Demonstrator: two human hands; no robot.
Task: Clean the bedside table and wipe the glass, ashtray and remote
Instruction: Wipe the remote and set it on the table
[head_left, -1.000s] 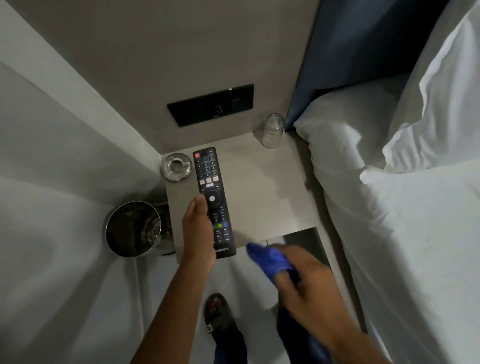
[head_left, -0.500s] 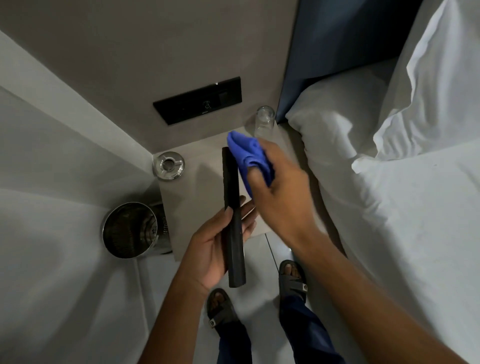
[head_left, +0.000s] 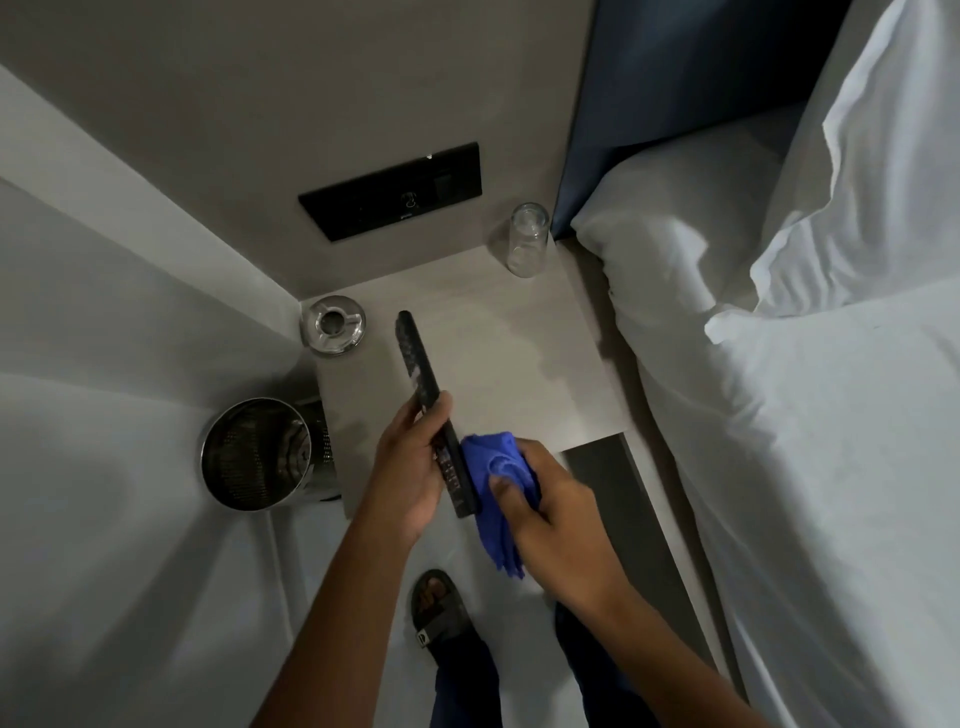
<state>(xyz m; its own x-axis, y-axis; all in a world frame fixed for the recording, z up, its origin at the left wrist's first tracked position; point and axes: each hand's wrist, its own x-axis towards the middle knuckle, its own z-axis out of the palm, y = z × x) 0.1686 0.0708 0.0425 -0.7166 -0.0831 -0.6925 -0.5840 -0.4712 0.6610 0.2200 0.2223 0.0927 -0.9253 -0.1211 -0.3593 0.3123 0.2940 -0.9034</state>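
Note:
My left hand (head_left: 410, 467) grips the black remote (head_left: 418, 364), held on edge above the bedside table (head_left: 519, 353). My right hand (head_left: 550, 514) clutches a blue cloth (head_left: 493, 478) pressed against the near end of the remote's right side. A clear glass (head_left: 527, 239) stands upside down at the table's back right corner. A round metal ashtray (head_left: 332, 325) sits at the back left corner.
A perforated metal bin (head_left: 254, 452) stands on the floor left of the table. A black switch panel (head_left: 389, 189) is on the wall behind. The bed with white sheets and pillows (head_left: 779, 364) borders the table's right side. My sandalled foot (head_left: 441, 608) is below.
My left hand lifted the remote off the table and turned it on edge. My right hand brought the cloth to its far end, then slid it back to the near end.

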